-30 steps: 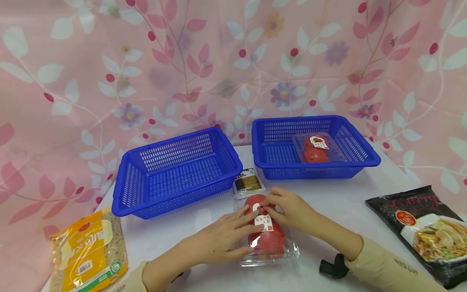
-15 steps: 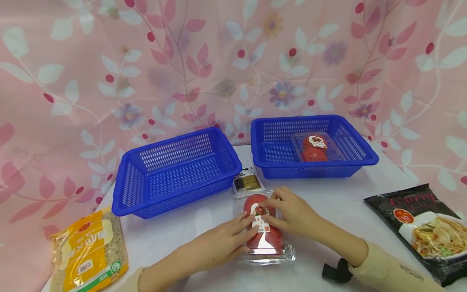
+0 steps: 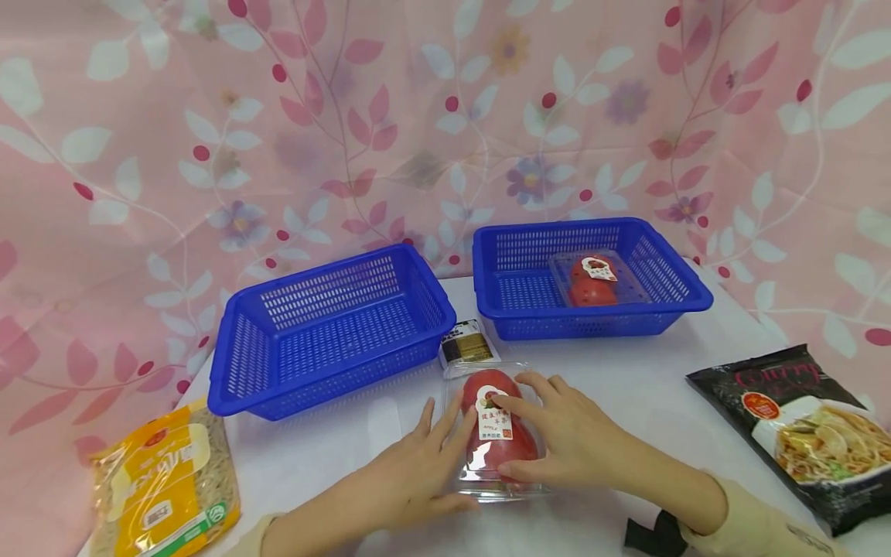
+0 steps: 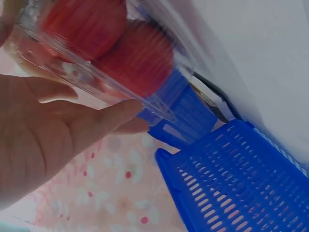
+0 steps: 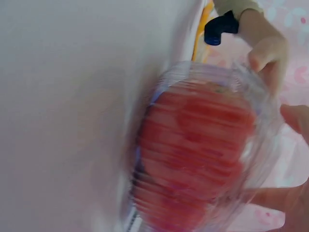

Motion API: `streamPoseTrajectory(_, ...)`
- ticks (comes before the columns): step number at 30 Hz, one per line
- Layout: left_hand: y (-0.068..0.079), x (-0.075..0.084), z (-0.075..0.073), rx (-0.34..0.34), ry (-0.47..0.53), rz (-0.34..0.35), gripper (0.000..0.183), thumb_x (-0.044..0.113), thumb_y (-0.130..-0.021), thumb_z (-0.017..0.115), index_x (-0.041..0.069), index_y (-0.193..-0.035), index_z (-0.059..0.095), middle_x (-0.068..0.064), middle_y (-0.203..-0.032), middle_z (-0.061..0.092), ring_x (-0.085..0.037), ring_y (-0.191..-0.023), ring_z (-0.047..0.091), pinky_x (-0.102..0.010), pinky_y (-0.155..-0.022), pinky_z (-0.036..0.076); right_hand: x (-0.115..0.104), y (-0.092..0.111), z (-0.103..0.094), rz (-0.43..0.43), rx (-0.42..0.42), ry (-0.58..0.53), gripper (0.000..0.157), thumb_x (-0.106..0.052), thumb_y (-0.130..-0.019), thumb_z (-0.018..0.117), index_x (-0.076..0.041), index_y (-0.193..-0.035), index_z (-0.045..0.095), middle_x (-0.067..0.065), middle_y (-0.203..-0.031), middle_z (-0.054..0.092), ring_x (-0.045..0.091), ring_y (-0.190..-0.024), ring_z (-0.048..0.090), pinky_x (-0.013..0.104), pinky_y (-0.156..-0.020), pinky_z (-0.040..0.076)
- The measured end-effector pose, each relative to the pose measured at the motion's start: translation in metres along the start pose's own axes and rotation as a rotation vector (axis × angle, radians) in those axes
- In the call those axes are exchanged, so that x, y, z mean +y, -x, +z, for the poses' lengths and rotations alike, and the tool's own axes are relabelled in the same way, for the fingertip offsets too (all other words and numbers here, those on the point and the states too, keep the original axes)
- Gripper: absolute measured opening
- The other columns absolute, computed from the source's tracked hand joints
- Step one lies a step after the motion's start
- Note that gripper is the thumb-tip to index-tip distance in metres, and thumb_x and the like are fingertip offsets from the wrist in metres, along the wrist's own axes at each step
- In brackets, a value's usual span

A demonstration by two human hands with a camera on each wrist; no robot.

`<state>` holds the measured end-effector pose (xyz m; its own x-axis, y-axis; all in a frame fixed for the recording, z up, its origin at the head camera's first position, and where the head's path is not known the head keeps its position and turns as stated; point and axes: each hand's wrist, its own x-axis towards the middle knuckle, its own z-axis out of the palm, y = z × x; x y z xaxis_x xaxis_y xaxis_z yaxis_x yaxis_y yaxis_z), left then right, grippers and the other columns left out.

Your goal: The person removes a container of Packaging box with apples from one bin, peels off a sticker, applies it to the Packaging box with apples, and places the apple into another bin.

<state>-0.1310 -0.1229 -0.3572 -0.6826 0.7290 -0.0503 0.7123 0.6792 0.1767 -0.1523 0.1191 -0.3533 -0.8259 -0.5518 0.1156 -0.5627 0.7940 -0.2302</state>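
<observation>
A clear plastic box of red apples [image 3: 503, 452], with a white label on its lid, lies on the white-covered table. At its left side is my left hand [image 3: 411, 476], fingers extended and spread, the fingertips at the lid's edge. My right hand [image 3: 574, 429] reaches over the right side with spread fingers; a fingertip lies by the label. In the left wrist view, the left hand's fingers [image 4: 104, 118] are straight alongside the box [image 4: 137, 60]. The right wrist view has the box [image 5: 193, 140] blurred, with part of the right hand [image 5: 294, 205] beside it.
A blue basket [image 3: 330, 398] stands back left. Another blue basket [image 3: 592, 325], back right, holds a similar apple box [image 3: 599, 280]. Between them lies a small black-and-gold packet [image 3: 469, 344]. A yellow bag [image 3: 163, 480] lies left, a black curry noodle bag [image 3: 793, 433] right.
My right hand has gone from bent fingers near the label to a wider spread along the box's right side. My left hand has drawn left off the label, its fingers fanning out.
</observation>
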Motion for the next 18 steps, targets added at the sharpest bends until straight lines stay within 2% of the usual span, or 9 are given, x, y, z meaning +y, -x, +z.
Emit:
streamPoseTrajectory(3, -0.006, -0.005, 0.001, -0.018, 0.058, -0.092, 0.098, 0.072, -0.078, 0.041, 0.019, -0.148, -0.002, -0.013, -0.152, -0.009, -0.058, -0.123, 0.021, -0.055, -0.081, 0.045, -0.004, 0.003, -0.003, 0.044, -0.015, 0.015, 0.084, -0.082, -0.067, 0.043, -0.034, -0.136, 0.043, 0.011, -0.139, 0.037, 0.038, -0.107, 0.049, 0.057, -0.081, 0.045)
streamPoseTrajectory(6, -0.014, -0.009, 0.002, -0.015, 0.102, -0.133, 0.105, 0.078, -0.071, 0.041, 0.026, -0.147, -0.009, -0.007, -0.152, -0.017, -0.058, -0.121, 0.024, -0.057, -0.074, 0.047, -0.005, 0.003, -0.004, 0.067, -0.016, 0.008, 0.086, -0.083, -0.067, 0.043, -0.034, -0.137, 0.040, 0.012, -0.141, 0.035, 0.037, -0.101, 0.053, 0.055, -0.075, 0.047)
streamPoseTrajectory(11, -0.023, -0.012, 0.006, -0.019, 0.138, -0.132, 0.108, 0.082, -0.067, 0.044, 0.031, -0.145, -0.010, -0.005, -0.151, -0.020, -0.055, -0.123, 0.026, -0.057, -0.073, 0.048, -0.006, 0.002, 0.002, 0.087, -0.067, -0.069, 0.090, -0.082, -0.066, 0.046, -0.034, -0.141, 0.035, 0.012, -0.145, 0.029, 0.038, -0.098, 0.055, 0.055, -0.067, 0.050)
streamPoseTrajectory(18, -0.028, -0.013, 0.010, -0.001, 0.209, -0.100, 0.109, 0.078, -0.067, 0.051, 0.032, -0.145, -0.009, -0.006, -0.151, -0.020, -0.039, -0.134, 0.017, -0.050, -0.082, 0.047, -0.005, 0.002, 0.009, 0.118, -0.133, -0.150, 0.092, -0.081, -0.067, 0.044, -0.034, -0.144, 0.028, 0.012, -0.149, 0.019, 0.040, -0.105, 0.051, 0.057, -0.071, 0.049)
